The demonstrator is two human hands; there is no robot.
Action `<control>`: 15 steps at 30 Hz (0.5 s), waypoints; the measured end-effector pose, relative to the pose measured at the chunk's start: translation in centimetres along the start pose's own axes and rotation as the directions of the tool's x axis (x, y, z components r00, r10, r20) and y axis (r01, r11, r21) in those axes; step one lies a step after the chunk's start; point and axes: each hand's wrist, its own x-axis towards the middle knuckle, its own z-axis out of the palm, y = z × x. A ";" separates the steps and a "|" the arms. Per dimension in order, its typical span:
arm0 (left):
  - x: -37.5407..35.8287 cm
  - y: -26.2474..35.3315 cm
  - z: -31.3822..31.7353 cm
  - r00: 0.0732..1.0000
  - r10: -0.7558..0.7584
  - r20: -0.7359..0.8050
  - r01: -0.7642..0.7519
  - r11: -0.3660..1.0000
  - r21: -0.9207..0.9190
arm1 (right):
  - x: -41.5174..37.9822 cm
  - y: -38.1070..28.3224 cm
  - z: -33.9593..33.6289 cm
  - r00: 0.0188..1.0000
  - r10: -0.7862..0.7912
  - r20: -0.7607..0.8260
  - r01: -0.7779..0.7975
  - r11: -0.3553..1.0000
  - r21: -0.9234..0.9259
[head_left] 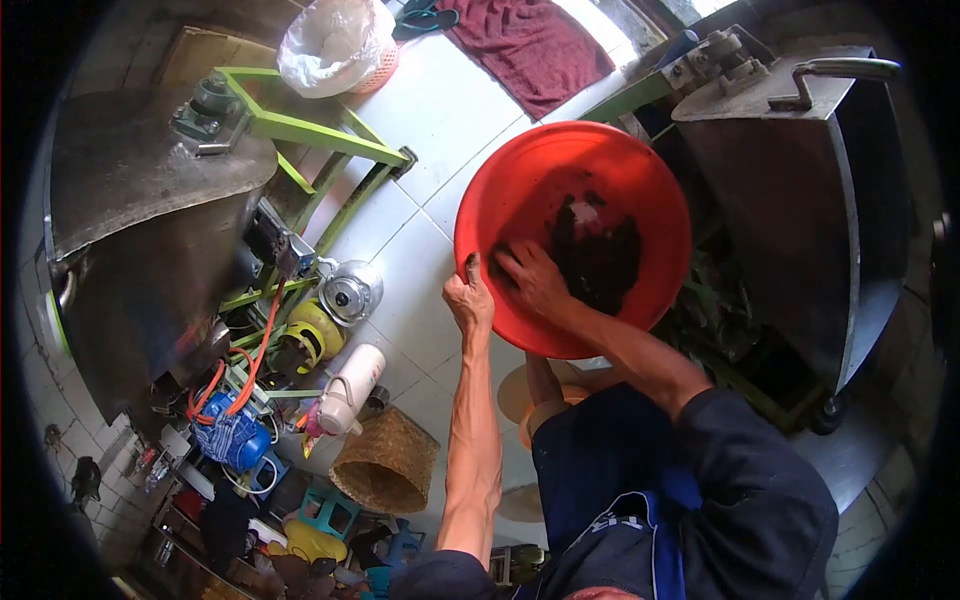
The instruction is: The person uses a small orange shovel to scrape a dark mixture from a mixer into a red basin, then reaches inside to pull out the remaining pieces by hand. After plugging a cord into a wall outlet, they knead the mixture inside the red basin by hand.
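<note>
My left hand (470,300) is closed on the left rim of a large red basin (640,160), its thumb up along the edge. Inside the basin, my right hand (535,277) reaches down to the left wall, fingers apart and curved against it. Dark brown, moist-looking stuff (600,265) lies across the bottom, and dark bits cling around it. A dark smear shows on my left thumb. What lies under my right fingertips is partly hidden.
Steel vessels stand on both sides, the left one (150,170) on a green frame (320,140). On the tiled floor are a kettle (350,292), gas cylinder (318,330), thermos (352,388) and woven basket (385,460). A lined bin (335,50) and maroon cloth (530,50) lie ahead.
</note>
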 end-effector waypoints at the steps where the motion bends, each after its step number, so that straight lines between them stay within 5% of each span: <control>1: 0.3 0.3 -0.3 1.000 0.010 -0.012 -0.010 1.000 -0.010 | -2.0 1.4 -1.0 0.965 -0.201 0.169 0.213 0.975 -0.060; 2: 0.6 0.4 -0.6 1.000 0.008 -0.016 -0.008 1.000 -0.015 | -3.2 2.6 -2.1 0.863 -0.374 0.341 0.424 0.902 -0.084; 4: 0.6 0.0 -0.6 0.980 0.023 0.197 -0.051 0.989 0.137 | -1.5 4.6 -4.4 0.806 -0.332 0.489 0.420 0.904 -0.078; 6: 0.6 -0.1 -0.5 0.977 0.085 0.194 -0.106 0.990 0.098 | 0.9 6.9 -6.0 0.728 -0.289 0.621 0.419 0.905 -0.069; 8: 0.7 -0.3 -0.4 0.973 0.141 0.183 -0.155 0.986 0.066 | 2.3 8.6 -6.8 0.981 -0.053 0.188 0.107 0.951 -0.292; 9: 0.6 -0.3 -0.2 0.983 0.119 0.143 -0.130 0.989 0.070 | 1.5 9.1 -6.7 0.980 -0.047 0.194 0.104 0.949 -0.297; 11: 0.2 0.0 0.4 0.993 0.095 0.073 -0.098 0.994 0.044 | -1.0 10.2 -5.4 0.933 0.282 -0.223 -0.333 0.911 -0.243; 13: 0.0 1.2 0.0 0.995 0.078 0.064 -0.081 0.995 0.049 | -3.7 7.9 -3.4 0.848 0.463 -0.258 -0.477 0.879 0.006; 15: -0.5 1.4 0.0 0.996 0.055 0.064 -0.058 0.997 0.052 | -7.8 4.9 -0.4 0.916 0.372 -0.150 -0.379 0.925 -0.021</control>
